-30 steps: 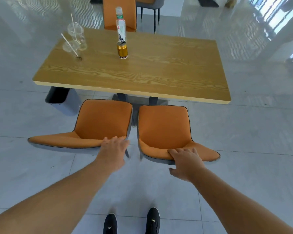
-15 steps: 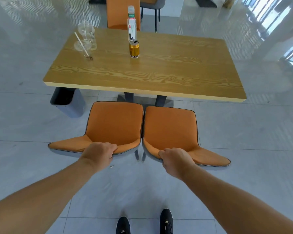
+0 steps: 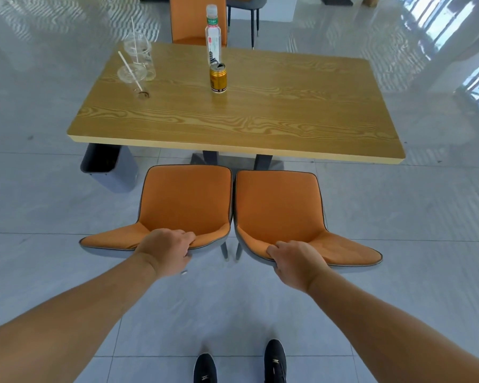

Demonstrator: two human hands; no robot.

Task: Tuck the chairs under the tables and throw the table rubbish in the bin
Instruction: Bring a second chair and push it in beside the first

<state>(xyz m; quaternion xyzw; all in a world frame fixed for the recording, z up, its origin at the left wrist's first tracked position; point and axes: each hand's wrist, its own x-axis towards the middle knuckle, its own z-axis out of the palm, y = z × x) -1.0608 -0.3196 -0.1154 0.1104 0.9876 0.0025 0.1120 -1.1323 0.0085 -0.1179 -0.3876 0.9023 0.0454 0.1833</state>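
Left hand (image 3: 166,251) curled tight over the top edge of the left orange chair (image 3: 187,201), fingers (image 3: 188,237) wrapping over the backrest rim at roughly 10 o'clock from the shoes. Right hand (image 3: 296,262) clamped the same way on the top edge of the right orange chair (image 3: 278,207), at about 1 o'clock. Both arms reaching forward, nearly straight.

Chairs standing side by side, backrests almost touching, seats pointing under the near edge of the wooden counter (image 3: 302,114). Seat fronts sitting just below the counter edge; how far under, cannot tell. Dark counter legs (image 3: 262,161) showing between counter edge and chairs.

Rubbish sitting on the counter top, far side:
- gold drink can (image 3: 218,78) upright, opened, at 12 o'clock of the left chair
- clear water bottle (image 3: 213,37) upright just behind the can, nearly touching it
- two clear plastic cups (image 3: 137,60) with white straws at 11 o'clock, near the counter's far-left corner, one behind the other
- small brown ring mark (image 3: 143,94) just in front of the cups

Grey bin (image 3: 108,168) standing on the floor at 10 o'clock, partly under the counter's near-left corner, tilting slightly in the wide lens. Third orange chair (image 3: 190,20) standing at the counter's far side, behind the bottle. Black shoes (image 3: 239,364) planted on grey floor tiles at 6 o'clock.
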